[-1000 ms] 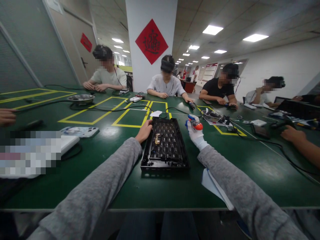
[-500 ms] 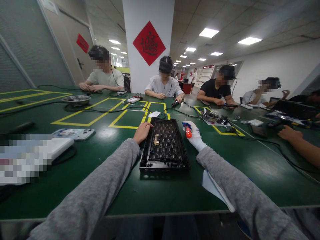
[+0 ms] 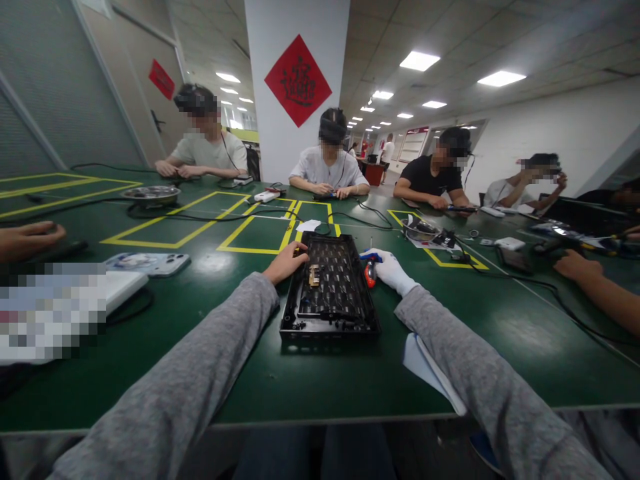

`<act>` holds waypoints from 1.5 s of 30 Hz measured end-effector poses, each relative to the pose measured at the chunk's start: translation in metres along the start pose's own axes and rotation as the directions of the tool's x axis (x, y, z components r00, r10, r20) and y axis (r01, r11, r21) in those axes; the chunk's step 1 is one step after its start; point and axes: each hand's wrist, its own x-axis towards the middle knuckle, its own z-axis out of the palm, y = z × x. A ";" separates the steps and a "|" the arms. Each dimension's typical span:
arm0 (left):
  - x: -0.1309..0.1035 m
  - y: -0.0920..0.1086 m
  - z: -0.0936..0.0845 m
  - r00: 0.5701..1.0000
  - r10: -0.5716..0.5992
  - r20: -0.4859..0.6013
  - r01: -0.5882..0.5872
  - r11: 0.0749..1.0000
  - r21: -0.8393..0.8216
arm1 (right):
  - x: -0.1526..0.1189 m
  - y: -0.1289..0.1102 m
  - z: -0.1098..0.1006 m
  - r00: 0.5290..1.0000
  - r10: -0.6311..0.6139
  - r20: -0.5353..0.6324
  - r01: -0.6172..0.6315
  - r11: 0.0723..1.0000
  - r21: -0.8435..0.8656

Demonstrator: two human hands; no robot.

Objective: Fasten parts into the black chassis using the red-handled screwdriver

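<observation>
At the left edge of the frame we see a co-worker's hand (image 3: pixel 30 240), with a phone in a pale patterned case (image 3: pixel 150 264) nearer us on the green tabletop (image 3: pixel 250 390). Just left of centre, our bare left hand (image 3: pixel 286 263) touches the upper left rim of a black, rectangular plastic casing (image 3: pixel 330 329); we cannot tell whether its fingers pinch that rim or only rest on it. The casing lies flat at centre, between our hands, long axis running away from us up the frame. A small tan-gold piece (image 3: pixel 314 275) sits inside, left of its middle. Just beside the right rim, our white-gloved right hand (image 3: pixel 393 270) has its fingers curled round a red-and-blue handled tool (image 3: pixel 370 273). Our left hand is the nearer, being in contact; whether the tool touches the rim we cannot tell. Lower right lies a folded white-and-blue cloth (image 3: pixel 434 373).

Compared with half a second ago, our gloved hand has turned and brought the tool closer to the casing, and the co-worker's hand has come into view.
</observation>
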 end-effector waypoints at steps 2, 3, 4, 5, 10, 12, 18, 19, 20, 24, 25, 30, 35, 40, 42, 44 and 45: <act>0.000 -0.001 0.001 1.000 -0.013 -0.002 0.013 1.000 -0.010 | 0.001 0.003 0.001 1.000 0.024 -0.003 -0.024 1.000 0.013; 0.000 -0.002 0.001 1.000 -0.019 -0.003 0.019 1.000 -0.015 | 0.001 0.004 0.001 0.999 0.032 -0.002 -0.032 0.999 0.015; 0.001 -0.003 0.002 1.000 -0.022 -0.005 0.022 1.000 -0.019 | 0.002 0.005 0.001 0.999 0.037 -0.002 -0.037 0.999 0.015; 0.001 -0.004 0.003 1.000 -0.025 -0.008 0.025 0.999 -0.024 | 0.002 0.005 0.002 0.999 0.038 -0.005 -0.038 0.999 0.013; 0.005 -0.008 0.006 0.998 -0.051 -0.040 0.049 0.998 -0.043 | 0.004 0.004 0.006 0.997 0.050 -0.059 -0.050 0.999 0.004; 0.005 -0.009 0.006 0.998 -0.056 -0.041 0.054 0.997 -0.048 | 0.004 0.004 0.006 0.996 0.065 -0.069 -0.064 0.998 0.010; 0.006 -0.012 0.006 0.998 -0.057 -0.028 0.055 0.997 -0.061 | 0.004 0.006 0.006 0.982 0.102 -0.159 -0.091 0.993 0.075; 0.006 -0.012 0.006 0.998 -0.056 -0.025 0.054 0.996 -0.064 | 0.004 0.007 0.006 0.978 0.112 -0.178 -0.096 0.991 0.097; 0.006 -0.012 0.006 0.998 -0.055 -0.022 0.054 0.996 -0.066 | 0.004 0.009 0.007 0.973 0.124 -0.194 -0.102 0.987 0.122; 0.007 -0.014 0.007 0.999 -0.044 0.005 0.044 0.996 -0.079 | 0.006 0.010 0.008 0.959 0.161 -0.233 -0.111 0.970 0.214; 0.008 -0.014 0.007 0.999 -0.036 0.016 0.038 0.996 -0.086 | 0.006 0.007 0.008 0.957 0.161 -0.242 -0.104 0.967 0.232; 0.007 -0.013 0.006 0.999 -0.028 0.017 0.030 0.994 -0.101 | 0.007 -0.035 0.005 0.958 0.080 -0.275 -0.008 0.967 0.255; 0.004 -0.009 0.005 1.000 -0.001 0.022 0.004 0.994 -0.110 | 0.015 -0.089 0.027 0.877 -0.351 0.328 0.428 0.881 -0.201; 0.005 -0.010 0.007 1.000 -0.002 0.023 0.005 0.994 -0.113 | 0.035 -0.106 0.061 0.809 -0.358 0.466 0.541 0.764 -0.352; 0.006 -0.011 0.007 1.000 -0.009 0.020 0.011 0.994 -0.111 | 0.042 -0.104 0.068 0.823 -0.324 0.467 0.513 0.777 -0.364; 0.006 -0.012 0.007 1.000 -0.014 0.017 0.016 0.994 -0.108 | 0.046 -0.101 0.071 0.826 -0.312 0.470 0.493 0.803 -0.334; 0.006 -0.012 0.007 1.000 -0.015 0.016 0.017 0.994 -0.106 | 0.047 -0.099 0.071 0.827 -0.313 0.467 0.484 0.819 -0.308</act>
